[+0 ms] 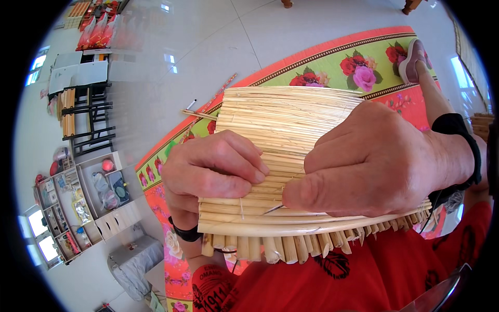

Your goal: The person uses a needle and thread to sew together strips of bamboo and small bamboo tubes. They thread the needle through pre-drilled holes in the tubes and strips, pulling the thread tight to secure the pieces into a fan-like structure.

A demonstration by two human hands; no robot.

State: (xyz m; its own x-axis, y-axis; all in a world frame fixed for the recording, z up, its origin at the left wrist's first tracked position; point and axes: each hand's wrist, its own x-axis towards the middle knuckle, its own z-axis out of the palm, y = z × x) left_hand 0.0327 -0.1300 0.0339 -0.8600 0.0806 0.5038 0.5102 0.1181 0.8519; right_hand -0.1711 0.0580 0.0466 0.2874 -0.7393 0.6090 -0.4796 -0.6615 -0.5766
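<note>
Hands (369,158) curled, touching pale reed mat (280,114)

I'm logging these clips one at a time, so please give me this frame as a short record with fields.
Left hand: left hand, fingertips resting on the reed mat
Right hand: right hand, curled over the mat; its grip is hidden
Near right thumb: thin dark needle-like piece
Mat's near side: row of cut stalk ends below it
Wrists: black band on each
Clothing: red, dark print
Floor: flowered rug on pale tiles
Left background: shelf unit with small items
</note>
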